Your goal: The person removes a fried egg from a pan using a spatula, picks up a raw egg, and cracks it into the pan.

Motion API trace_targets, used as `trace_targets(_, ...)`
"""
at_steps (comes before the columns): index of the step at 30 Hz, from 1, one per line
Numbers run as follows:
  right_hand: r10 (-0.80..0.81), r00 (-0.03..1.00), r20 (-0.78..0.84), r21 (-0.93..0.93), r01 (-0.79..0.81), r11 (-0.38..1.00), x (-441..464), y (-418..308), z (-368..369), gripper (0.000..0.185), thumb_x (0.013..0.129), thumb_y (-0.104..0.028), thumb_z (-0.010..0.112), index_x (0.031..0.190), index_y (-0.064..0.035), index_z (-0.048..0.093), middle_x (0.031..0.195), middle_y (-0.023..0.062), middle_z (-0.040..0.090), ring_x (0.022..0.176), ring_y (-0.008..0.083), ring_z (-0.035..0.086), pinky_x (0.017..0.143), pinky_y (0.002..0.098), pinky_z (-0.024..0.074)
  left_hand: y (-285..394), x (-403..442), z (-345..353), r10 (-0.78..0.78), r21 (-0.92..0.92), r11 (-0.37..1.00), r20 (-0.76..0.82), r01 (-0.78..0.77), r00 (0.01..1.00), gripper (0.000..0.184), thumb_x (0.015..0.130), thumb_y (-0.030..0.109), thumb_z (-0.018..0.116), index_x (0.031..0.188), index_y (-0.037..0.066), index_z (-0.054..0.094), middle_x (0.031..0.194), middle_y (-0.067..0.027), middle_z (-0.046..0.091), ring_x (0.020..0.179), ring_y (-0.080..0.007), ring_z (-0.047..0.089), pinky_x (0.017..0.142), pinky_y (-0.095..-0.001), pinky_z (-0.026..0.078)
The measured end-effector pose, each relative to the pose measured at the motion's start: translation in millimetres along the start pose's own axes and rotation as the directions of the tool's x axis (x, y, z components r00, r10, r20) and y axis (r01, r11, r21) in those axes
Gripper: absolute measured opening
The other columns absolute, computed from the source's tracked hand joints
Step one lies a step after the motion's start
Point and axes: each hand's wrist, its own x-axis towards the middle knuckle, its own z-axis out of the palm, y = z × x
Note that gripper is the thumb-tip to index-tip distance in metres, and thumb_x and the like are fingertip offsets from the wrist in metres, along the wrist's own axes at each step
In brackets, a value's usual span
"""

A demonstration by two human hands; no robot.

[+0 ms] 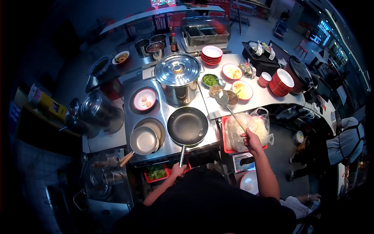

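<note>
Pan (187, 125) ahead of left hand (178, 170), fingers wrapped round its handle; right hand (253, 141) curled round ladle (222, 98), bag (236, 135) beside it.

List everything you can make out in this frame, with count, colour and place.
cooktop: 1, silver, centre
frying pan: 1, black, cooktop's front right
stockpot: 1, silver, behind the frying pan
saucepan: at least 1, grey, cooktop's front left
egg bowl: 1, white, red rim, cooktop's back left
eggs: a few, light brown, in the egg bowl
counter: 1, white, right of cooktop
bowl stacks: 3, red and white, on counter
chopped greens: 1 bowlful, green, on counter
red tray: 1, red, in front of counter
clear bag: 1, whitish contents, in red tray
co-workers: at least 2, light clothing, right
ladle: 1, grey head, right of frying pan
left hand: 1, bare, on frying pan's handle
right hand: 1, bare, holding ladle
Dim background items: too unclear to count
</note>
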Motion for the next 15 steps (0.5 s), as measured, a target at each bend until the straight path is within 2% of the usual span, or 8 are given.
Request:
trace_targets(3,-0.048,0.998,-0.046,0.044,0.050,0.998,23,-43,-15,0.036,0.102,-0.041,0.052,0.100,-0.0057,0.060,0.084,0.0036,0.063,0.056,0.0077,0.046,0.047,0.0221,0.0374,-3,0,4,-0.011,-0.005,1.000,-0.028,0.011,1.000,0.026,0.090,0.025,0.068,0.081,0.005,0.054,0.055,-0.0049,0.055,0.041,-0.0155,0.054,0.038,-0.0320,0.042)
trace_targets(6,-0.077,0.993,-0.085,0.063,0.083,0.995,60,-89,-27,0.036,0.102,-0.042,0.052,0.095,-0.0069,0.061,0.081,0.0025,0.063,0.056,0.0077,0.045,0.046,0.0221,0.0364,-5,2,2,-0.005,-0.021,1.000,-0.026,0.005,1.000,0.027,0.089,0.026,0.069,0.079,0.005,0.053,0.054,-0.0044,0.054,0.040,-0.0158,0.053,0.038,-0.0320,0.042)
trace_targets(9,-0.095,0.990,-0.108,-0.019,0.094,0.995,126,-127,-51,0.044,0.101,-0.045,0.053,0.081,-0.0073,0.062,0.073,0.0005,0.059,0.055,0.0073,0.044,0.048,0.0223,0.0317,-13,7,2,-0.016,-0.107,0.994,0.001,0.016,1.000,0.027,0.089,0.026,0.068,0.079,0.006,0.053,0.054,-0.0036,0.053,0.039,-0.0151,0.052,0.038,-0.0316,0.042)
trace_targets(10,-0.068,0.991,-0.116,-0.130,0.053,0.990,147,-143,-59,0.047,0.099,-0.048,0.053,0.079,-0.0070,0.064,0.067,-0.0013,0.056,0.053,0.0066,0.041,0.048,0.0220,0.0302,-19,8,3,-0.029,-0.148,0.989,0.009,0.030,1.000,0.027,0.089,0.026,0.068,0.079,0.006,0.053,0.054,-0.0034,0.052,0.039,-0.0148,0.052,0.037,-0.0315,0.041)
trace_targets(11,-0.148,0.971,-0.190,-0.281,0.091,0.955,173,-157,-62,0.049,0.098,-0.050,0.055,0.082,-0.0047,0.066,0.063,0.0015,0.055,0.054,0.0095,0.047,0.049,0.0246,0.0352,-25,11,4,-0.022,-0.131,0.991,-0.010,0.021,1.000,0.027,0.089,0.025,0.068,0.079,0.006,0.053,0.055,-0.0032,0.053,0.039,-0.0137,0.051,0.037,-0.0313,0.040)
trace_targets(12,-0.233,0.941,-0.245,-0.428,0.111,0.897,203,-168,-62,0.051,0.096,-0.051,0.057,0.084,-0.0023,0.068,0.059,0.0042,0.055,0.055,0.0124,0.053,0.050,0.0272,0.0401,-27,15,4,-0.009,-0.099,0.995,-0.043,0.004,0.999,0.026,0.090,0.025,0.068,0.079,0.006,0.054,0.055,-0.0030,0.053,0.039,-0.0132,0.051,0.037,-0.0310,0.040)
trace_targets(14,-0.632,0.759,-0.155,-0.799,0.280,0.533,266,-177,-66,0.050,0.095,-0.049,0.057,0.088,-0.0008,0.069,0.064,0.0128,0.061,0.066,0.0255,0.065,0.060,0.0389,0.0504,-26,9,5,0.010,-0.023,1.000,-0.094,-0.012,0.996,0.026,0.090,0.025,0.068,0.079,0.006,0.054,0.055,-0.0025,0.053,0.040,-0.0124,0.051,0.036,-0.0305,0.039)
trace_targets(15,-0.722,0.676,-0.146,-0.915,0.186,0.359,289,-181,-62,0.048,0.095,-0.047,0.057,0.090,-0.0004,0.069,0.071,0.0164,0.063,0.075,0.0315,0.067,0.067,0.0432,0.0517,4,-4,2,-0.090,-0.117,0.990,-0.046,0.084,0.995,0.024,0.091,0.024,0.068,0.080,0.006,0.056,0.055,-0.0019,0.053,0.040,-0.0115,0.050,0.037,-0.0295,0.039)
